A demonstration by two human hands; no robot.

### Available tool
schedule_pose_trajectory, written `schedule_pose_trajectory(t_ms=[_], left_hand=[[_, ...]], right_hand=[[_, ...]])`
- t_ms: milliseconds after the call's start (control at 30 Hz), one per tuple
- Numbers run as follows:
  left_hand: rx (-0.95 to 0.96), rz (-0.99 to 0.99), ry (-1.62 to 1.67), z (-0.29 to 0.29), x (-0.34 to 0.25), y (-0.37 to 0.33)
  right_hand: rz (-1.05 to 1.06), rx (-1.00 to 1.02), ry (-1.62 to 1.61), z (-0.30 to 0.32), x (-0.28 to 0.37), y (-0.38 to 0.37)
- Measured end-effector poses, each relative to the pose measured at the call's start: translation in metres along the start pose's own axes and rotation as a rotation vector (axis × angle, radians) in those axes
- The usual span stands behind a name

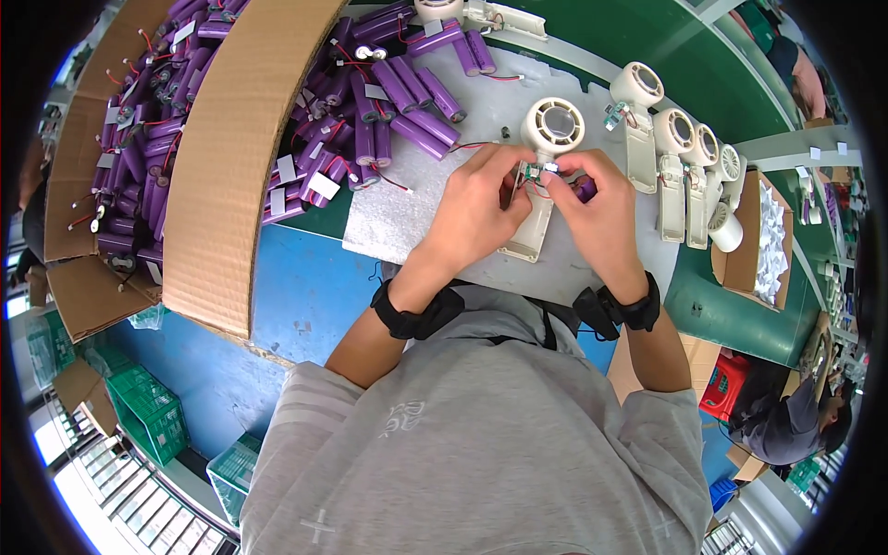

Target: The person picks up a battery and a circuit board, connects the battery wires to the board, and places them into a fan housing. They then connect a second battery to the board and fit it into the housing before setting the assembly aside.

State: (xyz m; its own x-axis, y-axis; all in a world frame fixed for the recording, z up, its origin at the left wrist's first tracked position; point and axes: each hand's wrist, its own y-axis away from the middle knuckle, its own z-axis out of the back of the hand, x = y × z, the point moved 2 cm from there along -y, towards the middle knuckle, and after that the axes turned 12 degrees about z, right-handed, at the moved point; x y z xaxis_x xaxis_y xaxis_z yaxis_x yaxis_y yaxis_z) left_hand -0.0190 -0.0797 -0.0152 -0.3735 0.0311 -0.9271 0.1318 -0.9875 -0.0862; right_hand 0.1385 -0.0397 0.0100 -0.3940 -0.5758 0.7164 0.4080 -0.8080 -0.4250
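Observation:
Both my hands meet over an open cream handheld fan (553, 126), whose round head points away from me and whose handle shell (527, 242) lies toward me. Between thumb and forefinger my left hand (479, 205) pinches a small green circuit board (531, 173). My right hand (597, 205) is closed at the board's right edge, its fingertips on a small white connector (550, 168). A purple battery cell (585, 190) shows partly under the right fingers; whether they grip it is hidden. Thin red wires run about the fingertips.
A pile of purple battery cells (398, 88) lies on the left of the white foam sheet (388, 217), beside a cardboard box (208, 176) full of more. Several cream fan bodies (640, 148) line the right, near a small carton (777, 245). A person (786, 430) sits at far right.

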Motion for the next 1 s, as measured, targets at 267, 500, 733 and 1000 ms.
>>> schedule_pose_trajectory(t_ms=[267, 500, 733, 1000], left_hand=[[0.318, 0.208, 0.16, 0.01, 0.011, -0.014], [0.272, 0.233, 0.125, 0.008, 0.004, -0.019], [0.297, 0.236, 0.101, 0.01, 0.002, -0.02], [0.317, 0.231, 0.079, 0.01, 0.003, -0.021]], right_hand=[[-0.008, 0.076, -0.029, 0.002, -0.001, 0.003], [0.062, 0.064, 0.022, 0.001, 0.004, 0.0], [0.077, 0.034, 0.026, -0.002, 0.002, -0.001], [0.071, 0.026, 0.08, -0.004, 0.002, -0.001]])
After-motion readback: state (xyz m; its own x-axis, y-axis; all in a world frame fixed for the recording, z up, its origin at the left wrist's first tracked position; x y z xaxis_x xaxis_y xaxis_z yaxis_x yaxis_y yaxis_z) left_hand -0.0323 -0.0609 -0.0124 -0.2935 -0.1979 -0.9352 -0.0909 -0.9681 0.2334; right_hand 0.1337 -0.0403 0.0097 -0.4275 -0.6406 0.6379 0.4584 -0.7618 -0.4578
